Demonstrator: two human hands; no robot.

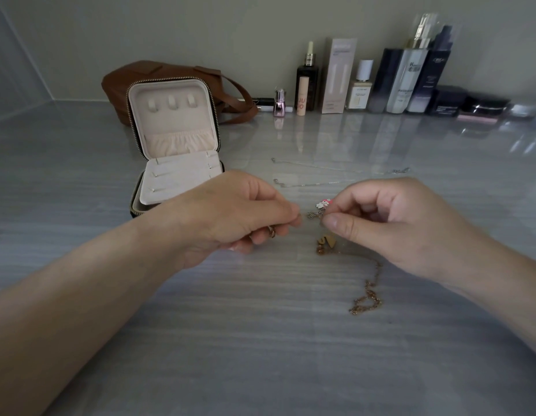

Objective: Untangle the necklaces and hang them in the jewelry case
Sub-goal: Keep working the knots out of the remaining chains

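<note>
Dead centre of the grey streaked countertop (260,340), left hand (239,214) and right hand (389,223) are both pinching the small tangled knot of fine chain (314,214), stretching it sideways; twisted gold chain (368,292) trailing near-right, open beige jewelry case (176,145) sitting behind the left hand.

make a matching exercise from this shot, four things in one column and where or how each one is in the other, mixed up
Things
1. jewelry case
2. gold chain
3. silver chains
4. charm necklace

Places or states
a. laid out straight across the counter, farther back
b. pinched between the left hand and the right hand
c. open, lid standing upright
d. lying loose and curled, nearest the camera

Pairs: 1-c, 2-d, 3-a, 4-b
</note>
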